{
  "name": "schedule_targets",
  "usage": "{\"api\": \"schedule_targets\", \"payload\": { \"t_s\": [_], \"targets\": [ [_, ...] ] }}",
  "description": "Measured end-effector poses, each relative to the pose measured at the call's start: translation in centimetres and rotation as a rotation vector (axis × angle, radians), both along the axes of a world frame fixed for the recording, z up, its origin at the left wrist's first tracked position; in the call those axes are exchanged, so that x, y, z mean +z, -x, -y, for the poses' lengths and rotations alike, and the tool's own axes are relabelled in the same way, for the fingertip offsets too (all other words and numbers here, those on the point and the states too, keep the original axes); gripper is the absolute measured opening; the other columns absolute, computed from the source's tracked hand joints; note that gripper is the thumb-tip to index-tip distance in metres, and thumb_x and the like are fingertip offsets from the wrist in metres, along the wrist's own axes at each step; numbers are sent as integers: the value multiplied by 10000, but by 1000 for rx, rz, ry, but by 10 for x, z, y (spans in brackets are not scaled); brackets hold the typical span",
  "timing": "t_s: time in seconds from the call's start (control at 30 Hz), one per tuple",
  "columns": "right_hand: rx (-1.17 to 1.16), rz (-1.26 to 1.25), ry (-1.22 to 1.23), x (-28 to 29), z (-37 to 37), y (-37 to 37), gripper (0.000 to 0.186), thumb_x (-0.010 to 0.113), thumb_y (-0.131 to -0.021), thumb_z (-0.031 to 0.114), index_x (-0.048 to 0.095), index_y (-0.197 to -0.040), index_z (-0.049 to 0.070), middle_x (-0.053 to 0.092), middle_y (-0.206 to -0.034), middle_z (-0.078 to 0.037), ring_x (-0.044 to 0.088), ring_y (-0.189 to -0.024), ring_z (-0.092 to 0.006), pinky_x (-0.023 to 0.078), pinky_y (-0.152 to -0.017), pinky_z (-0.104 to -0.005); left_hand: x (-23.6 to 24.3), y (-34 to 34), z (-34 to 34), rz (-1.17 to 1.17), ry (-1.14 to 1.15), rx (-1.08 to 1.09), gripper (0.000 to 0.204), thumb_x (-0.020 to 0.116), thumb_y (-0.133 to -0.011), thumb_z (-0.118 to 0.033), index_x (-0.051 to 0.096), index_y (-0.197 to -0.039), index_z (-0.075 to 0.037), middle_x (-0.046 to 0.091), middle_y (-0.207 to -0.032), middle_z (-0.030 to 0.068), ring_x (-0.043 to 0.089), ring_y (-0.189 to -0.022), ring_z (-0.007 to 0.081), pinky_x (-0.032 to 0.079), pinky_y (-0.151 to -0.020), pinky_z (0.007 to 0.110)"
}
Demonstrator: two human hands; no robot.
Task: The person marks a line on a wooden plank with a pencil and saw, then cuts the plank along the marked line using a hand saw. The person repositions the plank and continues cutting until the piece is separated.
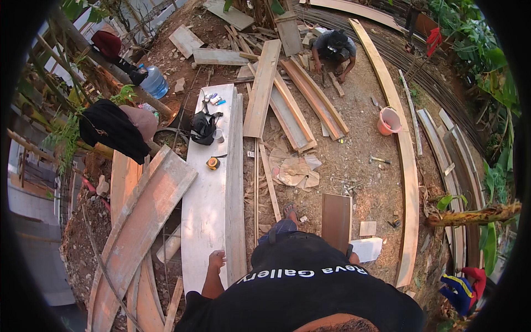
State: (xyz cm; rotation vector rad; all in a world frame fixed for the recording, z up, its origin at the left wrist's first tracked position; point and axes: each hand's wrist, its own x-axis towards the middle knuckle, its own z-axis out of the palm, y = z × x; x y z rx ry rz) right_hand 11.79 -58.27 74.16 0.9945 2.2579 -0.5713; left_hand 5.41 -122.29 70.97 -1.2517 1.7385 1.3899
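My left hand (217, 259) hovers over the right side of a long pale board stack (203, 221), its fingers curled in with nothing visible in them. Most of my right hand (353, 257) is hidden by my black shirt; it is beside the lower end of a brown panel (336, 218), and its fingers cannot be made out. Near that hand lie a white rectangular piece (367, 249) and a small wooden block (368, 228). On the pale boards are a yellow-and-black tape measure (213, 162), a clear cup (218, 135) and a black bag (204, 127).
Beyond, another person (334, 48) crouches among wooden troughs (315, 97). A pink bucket (389, 120) and a hammer (379, 160) are on the dirt, left of a long curved plank (406, 182). Stained boards (144, 216) lean at left; a large water bottle (155, 83) stands behind.
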Motion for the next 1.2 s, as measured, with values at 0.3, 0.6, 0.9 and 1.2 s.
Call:
{"api": "schedule_targets", "payload": {
  "t_s": [0.3,0.6,0.9,1.2],
  "targets": [
    [-42,-277,-64,35,-53,212,475,822,-838,374,670,-1049,-24,714,-1040,-267,690,-998,-461,538,-861,-532,14,216,-97,-211,11,-489,366,685,-968,-341,662,-1186,-49,705,-1029,84,670,-806,176,508,-669,317],
    [28,-502,-165,10,-157,353,453,838,-827,376,579,-894,11,634,-866,-235,628,-835,-453,488,-761,-537,55,312,-134,-421,43,-83,368,637,-1004,-325,635,-1270,-71,668,-1042,38,663,-854,155,506,-722,303],
    [330,-270,15,7,-233,582,425,742,-875,394,717,-1139,62,715,-1110,-257,682,-1086,-434,543,-892,-529,-19,129,-198,138,64,396,266,602,-1032,-297,610,-1202,-92,648,-961,83,665,-812,231,508,-557,392],
    [678,-306,57,-37,-279,777,277,630,-914,222,731,-1085,28,713,-1110,-234,707,-1028,-417,557,-887,-515,-9,204,-393,-166,34,-281,342,652,-988,-293,653,-1227,-48,692,-971,109,668,-868,205,510,-628,362]
  ]
}}
